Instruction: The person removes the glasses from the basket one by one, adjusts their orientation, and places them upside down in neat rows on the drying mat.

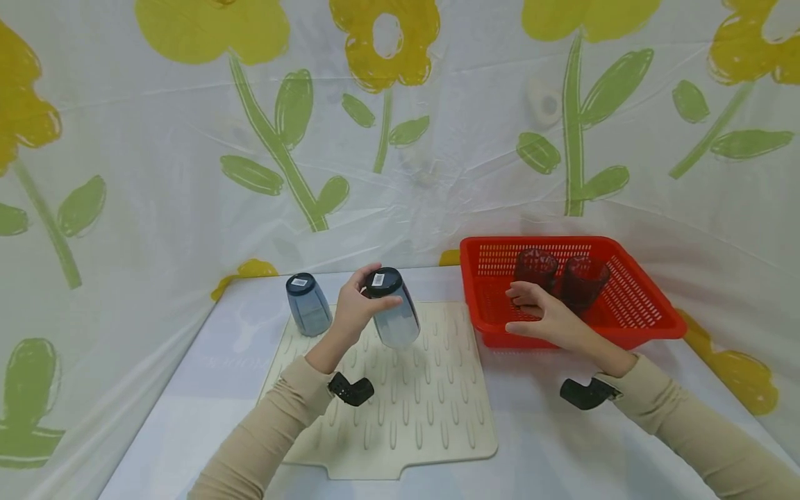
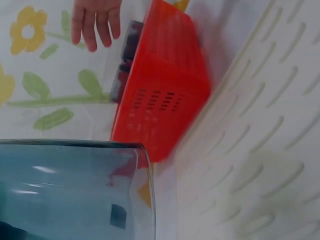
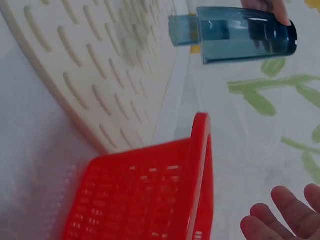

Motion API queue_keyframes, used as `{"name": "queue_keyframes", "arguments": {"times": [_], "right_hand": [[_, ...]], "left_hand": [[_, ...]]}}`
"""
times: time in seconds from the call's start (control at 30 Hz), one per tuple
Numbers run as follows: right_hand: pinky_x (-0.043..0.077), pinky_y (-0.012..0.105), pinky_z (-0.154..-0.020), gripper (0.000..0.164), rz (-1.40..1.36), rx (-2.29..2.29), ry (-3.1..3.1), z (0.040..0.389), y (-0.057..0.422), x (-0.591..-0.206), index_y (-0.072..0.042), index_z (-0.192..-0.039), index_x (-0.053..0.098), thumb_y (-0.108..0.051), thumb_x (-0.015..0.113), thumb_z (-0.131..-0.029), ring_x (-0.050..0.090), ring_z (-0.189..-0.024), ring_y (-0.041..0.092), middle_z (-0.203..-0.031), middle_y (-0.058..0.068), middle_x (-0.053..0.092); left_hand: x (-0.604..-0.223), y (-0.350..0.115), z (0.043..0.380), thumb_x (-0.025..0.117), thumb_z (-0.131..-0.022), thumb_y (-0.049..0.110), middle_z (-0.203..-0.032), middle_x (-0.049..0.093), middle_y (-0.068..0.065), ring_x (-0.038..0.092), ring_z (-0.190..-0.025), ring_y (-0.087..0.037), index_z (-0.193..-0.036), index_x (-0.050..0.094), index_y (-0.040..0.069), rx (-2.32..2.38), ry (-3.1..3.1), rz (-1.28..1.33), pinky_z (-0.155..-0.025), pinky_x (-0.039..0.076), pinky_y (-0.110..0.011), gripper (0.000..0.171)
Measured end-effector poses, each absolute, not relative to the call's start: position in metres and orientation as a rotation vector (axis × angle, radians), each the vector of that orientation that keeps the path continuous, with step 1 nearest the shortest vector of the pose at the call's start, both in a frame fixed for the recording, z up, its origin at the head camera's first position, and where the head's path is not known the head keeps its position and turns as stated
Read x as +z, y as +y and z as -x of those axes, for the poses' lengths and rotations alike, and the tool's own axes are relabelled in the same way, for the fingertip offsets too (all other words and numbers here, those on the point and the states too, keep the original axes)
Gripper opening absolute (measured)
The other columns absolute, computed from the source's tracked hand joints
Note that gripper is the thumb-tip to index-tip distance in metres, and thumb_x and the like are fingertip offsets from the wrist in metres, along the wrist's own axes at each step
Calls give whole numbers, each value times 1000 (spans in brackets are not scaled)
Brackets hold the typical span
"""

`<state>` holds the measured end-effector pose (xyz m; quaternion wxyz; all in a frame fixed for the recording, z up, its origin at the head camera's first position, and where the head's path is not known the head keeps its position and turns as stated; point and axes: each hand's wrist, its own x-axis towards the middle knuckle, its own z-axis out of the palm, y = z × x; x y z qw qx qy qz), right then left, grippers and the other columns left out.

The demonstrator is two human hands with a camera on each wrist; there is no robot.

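Work with glass tumblers, partway along: four are visible, divided between a cream ribbed mat [image 1: 431,434] and a red perforated basket [image 1: 537,240]. One blue-grey tumbler [image 1: 310,309] stands upside down at the mat's far left corner, its thick dark base uppermost; this piece may be judged as set in place. The left hand [image 1: 356,305] grips a second, the held tumbler [image 1: 396,323], with thumb and fingers about its base end; it is also inverted, slightly tilted, and appears to be above the mat, apart from its surface, so its placing is judged not yet complete. The right hand [image 1: 550,319] holds nothing, its fingers extended in a loose curve and parted from the thumb, over the near side of the basket. Inside the basket, on the right, lie two dark tumblers, one toward the left [image 1: 536,260] and one beside it [image 1: 586,274], neither gripped; their exact posture is partly hidden. If the mat is the destination, one piece is done, one is in hand and two are left; the direction of transfer cannot be confirmed from these views.
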<state>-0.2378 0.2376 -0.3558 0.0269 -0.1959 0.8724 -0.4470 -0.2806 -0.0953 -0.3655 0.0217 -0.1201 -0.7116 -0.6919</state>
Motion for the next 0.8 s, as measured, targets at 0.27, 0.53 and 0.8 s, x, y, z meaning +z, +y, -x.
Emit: {"name": "queue_keyframes", "arguments": {"times": [0.27,0.53,0.8], "right_hand": [[33,53,-99,70,500,-1304,2786,243,260,-347,3,-135,29,-22,67,-83,39,-119,37,-132,21,40],[31,55,-100,75,397,-1282,2802,250,280,-336,3,-139,22,-24,66,-84,33,-123,41,-136,24,34],[27,57,-101,78,308,-1249,2843,257,295,-328,4,-139,21,-27,66,-84,32,-122,42,-135,27,34]], "left_hand": [[-371,-103,293,73,-71,-1,-128,47,-15,51,-108,-29,-135,42,9,-2077,-2266,242,-85,49,-35,72],[-377,-107,303,76,-71,4,-131,45,-14,50,-113,-31,-135,42,11,-1966,-2329,129,-87,47,-41,74],[-386,-103,312,75,-71,1,-133,43,-16,42,-119,-30,-136,40,8,-1964,-2315,86,-93,41,-44,74]]}}
